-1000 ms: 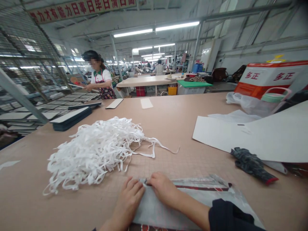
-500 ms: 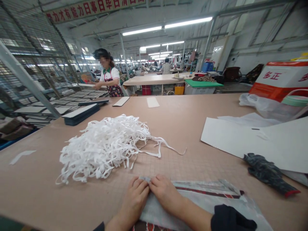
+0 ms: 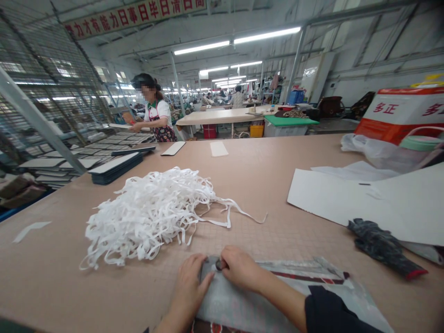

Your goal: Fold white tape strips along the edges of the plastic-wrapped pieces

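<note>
Touching grey sheet (image 3: 239, 305) on counter (image 3: 256, 180) with left hand (image 3: 190, 282), spread open; pinching small dark piece (image 3: 218, 265) near sheet edge with right hand (image 3: 239, 268).

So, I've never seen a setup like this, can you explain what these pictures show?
There is no robot: these are a person's bare hands, and every picture comes from one camera worn on their head, looking forward and down.

The left hand lies open at the edge of a pale, see-through covering. The fingertips of the right hand are at a small dark thing, too small to identify.

On the brown table also lie a heap of white strips, a dark glove-like item and a large white sheet. Another person stands beyond.
</note>
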`<control>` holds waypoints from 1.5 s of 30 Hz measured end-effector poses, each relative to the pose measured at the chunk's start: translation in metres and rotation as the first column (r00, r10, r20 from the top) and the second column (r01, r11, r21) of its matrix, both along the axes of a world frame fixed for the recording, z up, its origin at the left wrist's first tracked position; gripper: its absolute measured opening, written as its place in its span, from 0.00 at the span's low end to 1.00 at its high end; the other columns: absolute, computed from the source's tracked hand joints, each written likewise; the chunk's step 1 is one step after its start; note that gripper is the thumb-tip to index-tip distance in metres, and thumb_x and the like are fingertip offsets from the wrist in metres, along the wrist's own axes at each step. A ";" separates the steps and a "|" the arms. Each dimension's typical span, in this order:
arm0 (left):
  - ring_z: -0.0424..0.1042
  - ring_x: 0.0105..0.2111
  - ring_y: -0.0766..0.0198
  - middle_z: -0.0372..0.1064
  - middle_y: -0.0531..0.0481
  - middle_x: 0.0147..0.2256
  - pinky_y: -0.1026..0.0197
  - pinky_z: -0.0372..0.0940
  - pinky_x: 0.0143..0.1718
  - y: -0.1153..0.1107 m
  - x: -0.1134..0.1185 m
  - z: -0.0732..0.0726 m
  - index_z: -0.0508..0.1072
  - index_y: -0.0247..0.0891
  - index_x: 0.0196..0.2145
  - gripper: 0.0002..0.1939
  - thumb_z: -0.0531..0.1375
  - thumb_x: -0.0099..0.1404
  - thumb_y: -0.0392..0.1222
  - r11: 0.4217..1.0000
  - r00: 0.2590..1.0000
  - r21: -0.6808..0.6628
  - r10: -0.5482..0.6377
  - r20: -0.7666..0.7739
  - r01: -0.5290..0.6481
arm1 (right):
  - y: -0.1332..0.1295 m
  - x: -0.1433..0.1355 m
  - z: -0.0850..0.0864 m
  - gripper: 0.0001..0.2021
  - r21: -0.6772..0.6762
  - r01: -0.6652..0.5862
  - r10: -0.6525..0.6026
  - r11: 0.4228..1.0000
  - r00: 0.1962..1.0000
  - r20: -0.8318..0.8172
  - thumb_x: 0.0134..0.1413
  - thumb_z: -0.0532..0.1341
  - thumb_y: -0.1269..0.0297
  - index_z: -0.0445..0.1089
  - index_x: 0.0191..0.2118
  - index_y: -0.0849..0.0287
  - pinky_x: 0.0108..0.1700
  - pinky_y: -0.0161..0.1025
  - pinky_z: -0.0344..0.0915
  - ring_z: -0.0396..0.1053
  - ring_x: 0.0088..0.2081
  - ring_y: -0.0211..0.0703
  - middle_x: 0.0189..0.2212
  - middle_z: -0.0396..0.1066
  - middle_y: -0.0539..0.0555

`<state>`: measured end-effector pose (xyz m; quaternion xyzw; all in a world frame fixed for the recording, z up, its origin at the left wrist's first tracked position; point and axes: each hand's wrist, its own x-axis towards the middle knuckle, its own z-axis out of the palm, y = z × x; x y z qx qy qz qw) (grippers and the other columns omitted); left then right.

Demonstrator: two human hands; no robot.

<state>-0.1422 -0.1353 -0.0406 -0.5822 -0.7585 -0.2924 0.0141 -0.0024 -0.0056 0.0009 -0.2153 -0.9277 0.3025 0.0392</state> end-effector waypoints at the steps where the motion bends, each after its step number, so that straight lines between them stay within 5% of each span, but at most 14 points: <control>1: 0.68 0.39 0.58 0.69 0.46 0.38 0.54 0.64 0.41 0.001 0.001 0.003 0.69 0.40 0.38 0.12 0.59 0.55 0.44 1.000 0.999 -0.013 0.003 0.052 -0.002 | 0.000 0.003 0.001 0.06 -0.042 -0.031 0.030 0.999 0.999 -0.043 0.41 0.54 0.75 0.66 0.27 0.61 0.35 0.32 0.56 0.63 0.35 0.40 0.30 0.67 0.53; 8: 0.67 0.37 0.59 0.69 0.48 0.34 0.56 0.62 0.39 0.001 0.011 0.024 0.72 0.42 0.28 0.06 0.56 0.57 0.44 0.999 0.985 0.015 -0.035 0.172 0.033 | 0.004 0.010 -0.011 0.09 -0.501 -0.071 -0.059 0.862 0.969 -0.238 0.42 0.52 0.76 0.60 0.33 0.59 0.34 0.32 0.59 0.66 0.32 0.37 0.29 0.68 0.49; 11: 0.68 0.32 0.61 0.69 0.50 0.29 0.60 0.63 0.35 0.003 0.013 0.022 0.70 0.40 0.27 0.09 0.54 0.58 0.45 0.998 0.953 -0.064 -0.007 0.303 0.027 | 0.003 0.001 -0.019 0.16 -0.578 -0.090 -0.110 0.811 0.947 -0.302 0.40 0.49 0.80 0.58 0.38 0.59 0.36 0.33 0.60 0.67 0.33 0.36 0.29 0.67 0.49; 15: 0.66 0.22 0.64 0.66 0.53 0.23 0.62 0.63 0.25 0.010 0.009 0.007 0.67 0.37 0.36 0.12 0.54 0.57 0.46 0.987 0.930 -0.150 0.103 0.353 -0.052 | 0.005 -0.009 -0.021 0.19 -0.465 -0.090 -0.066 0.881 0.949 -0.308 0.41 0.49 0.81 0.58 0.41 0.58 0.33 0.31 0.60 0.66 0.32 0.35 0.30 0.66 0.49; 18: 0.67 0.27 0.61 0.67 0.50 0.29 0.58 0.65 0.29 0.010 0.007 -0.001 0.64 0.36 0.39 0.15 0.54 0.57 0.47 0.992 0.982 0.015 0.123 0.141 -0.126 | 0.008 -0.013 -0.022 0.16 -0.300 -0.102 0.025 0.949 0.967 -0.252 0.42 0.49 0.81 0.62 0.37 0.58 0.34 0.31 0.59 0.65 0.31 0.35 0.31 0.66 0.49; 21: 0.66 0.34 0.59 0.65 0.48 0.33 0.55 0.62 0.35 0.007 0.010 0.003 0.65 0.38 0.33 0.07 0.52 0.61 0.43 0.996 0.989 0.077 0.055 -0.139 -0.044 | 0.011 -0.017 -0.026 0.14 -0.128 -0.143 0.105 0.981 0.959 -0.263 0.44 0.49 0.80 0.65 0.34 0.59 0.38 0.32 0.59 0.63 0.35 0.37 0.32 0.67 0.51; 26: 0.64 0.31 0.61 0.65 0.50 0.30 0.57 0.59 0.33 0.004 0.018 0.015 0.68 0.40 0.33 0.08 0.49 0.63 0.35 0.991 0.920 -0.113 -0.112 -0.376 0.074 | 0.017 -0.025 -0.027 0.11 0.043 -0.207 0.211 0.977 0.960 -0.184 0.49 0.51 0.77 0.68 0.32 0.62 0.38 0.31 0.59 0.64 0.35 0.37 0.31 0.68 0.52; 37: 0.63 0.31 0.61 0.65 0.47 0.34 0.58 0.61 0.32 0.003 0.020 0.010 0.66 0.35 0.43 0.16 0.45 0.62 0.27 0.970 0.820 -0.204 -0.220 -0.528 0.130 | 0.027 -0.043 -0.023 0.08 0.081 -0.312 0.315 0.946 0.949 -0.016 0.46 0.54 0.75 0.70 0.31 0.62 0.34 0.33 0.60 0.65 0.32 0.39 0.32 0.69 0.54; 45: 0.63 0.31 0.63 0.64 0.48 0.34 0.60 0.62 0.31 0.007 0.020 0.010 0.67 0.37 0.42 0.16 0.47 0.60 0.27 0.964 0.838 -0.249 -0.211 -0.503 0.093 | 0.026 -0.048 -0.019 0.10 0.041 -0.216 0.214 0.976 0.975 0.056 0.41 0.55 0.76 0.69 0.33 0.62 0.29 0.32 0.58 0.66 0.29 0.39 0.29 0.71 0.53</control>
